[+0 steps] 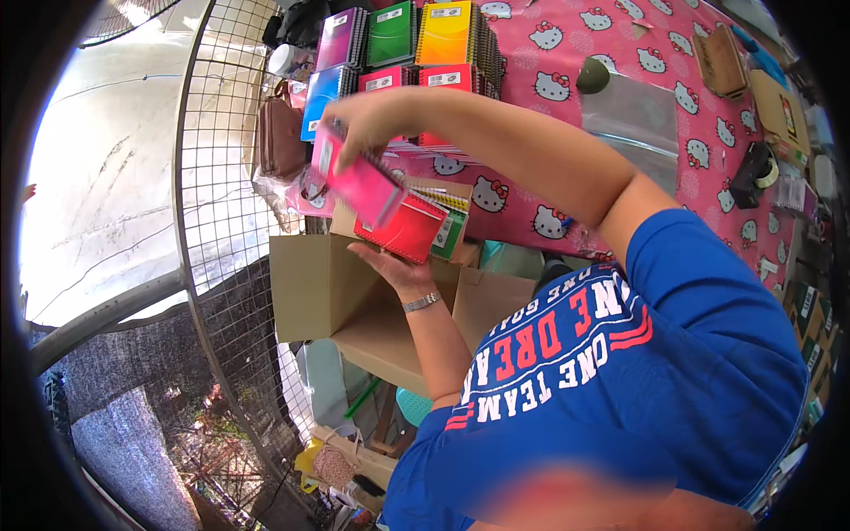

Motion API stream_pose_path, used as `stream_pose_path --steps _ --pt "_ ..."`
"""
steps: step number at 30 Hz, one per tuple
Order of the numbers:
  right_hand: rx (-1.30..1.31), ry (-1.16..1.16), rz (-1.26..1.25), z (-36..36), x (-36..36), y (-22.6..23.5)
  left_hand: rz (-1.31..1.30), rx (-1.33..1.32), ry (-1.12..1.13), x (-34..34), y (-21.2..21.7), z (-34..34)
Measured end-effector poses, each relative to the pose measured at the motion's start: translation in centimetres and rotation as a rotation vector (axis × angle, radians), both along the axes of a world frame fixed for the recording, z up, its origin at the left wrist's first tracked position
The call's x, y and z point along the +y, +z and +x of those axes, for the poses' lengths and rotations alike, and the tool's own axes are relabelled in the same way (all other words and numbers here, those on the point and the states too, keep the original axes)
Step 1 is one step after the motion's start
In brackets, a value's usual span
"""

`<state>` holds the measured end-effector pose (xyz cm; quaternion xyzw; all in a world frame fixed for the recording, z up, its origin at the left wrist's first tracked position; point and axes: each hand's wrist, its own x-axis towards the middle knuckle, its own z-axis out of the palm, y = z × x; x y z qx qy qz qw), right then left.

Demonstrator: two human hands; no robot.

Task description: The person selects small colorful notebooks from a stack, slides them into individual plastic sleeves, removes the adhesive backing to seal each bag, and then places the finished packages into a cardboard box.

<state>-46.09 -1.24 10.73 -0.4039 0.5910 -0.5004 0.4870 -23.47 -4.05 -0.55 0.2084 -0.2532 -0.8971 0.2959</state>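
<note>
A pink spiral notebook (pixel 365 188), blurred by motion, hangs from my right hand (pixel 359 124), whose fingers are closed on its upper end. Just below it, my left hand (pixel 398 267) supports a red spiral notebook (pixel 405 228) from its near edge; the fingers beneath are hidden. Green (pixel 452 232) and yellow (pixel 443 198) notebooks show partly from under the red one. An open cardboard box (pixel 381 341) lies below my hands, its flaps spread. Beyond my right hand, stacked notebooks stand in rows, with purple (pixel 342 37), green (pixel 390 32), yellow (pixel 444 34) and blue (pixel 324 96) covers on top.
A pink patterned cloth (pixel 531 115) covers the table. A brown bag (pixel 282 137) sits beside the wire mesh (pixel 221 168) on the left. Clear plastic (pixel 630 119), a dark green round object (pixel 593 76) and a tape dispenser (pixel 753 173) lie to the right.
</note>
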Motion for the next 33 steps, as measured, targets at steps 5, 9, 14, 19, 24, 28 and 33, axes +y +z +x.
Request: stream_pose_path --steps 5,9,14,19,24,28,33 --pt "1.142 -0.246 -0.008 0.1 -5.0 -2.9 -0.162 0.027 -0.027 -1.1 0.8 0.7" --pt "1.529 -0.204 -0.095 -2.4 -6.0 -7.1 -0.057 -0.081 -0.067 -1.3 -1.3 1.4" --pt "1.283 -0.247 -0.793 3.9 2.0 -5.5 -0.134 -0.155 -0.110 2.0 -0.6 2.3" --pt "0.861 0.058 -0.522 7.8 21.0 -9.0 0.047 -0.084 -0.352 9.5 0.9 -1.1" --pt "0.052 -0.672 0.182 7.2 32.4 -12.2 -0.095 -0.386 -0.741 15.9 -3.1 -6.8" --pt "0.426 -0.760 0.180 4.2 39.7 -16.4 -0.752 -0.226 -0.862 22.8 -6.4 -13.8" --pt "0.645 -0.970 -0.064 3.1 43.8 -25.9 -1.061 0.036 -0.979 26.8 -11.7 -17.8"
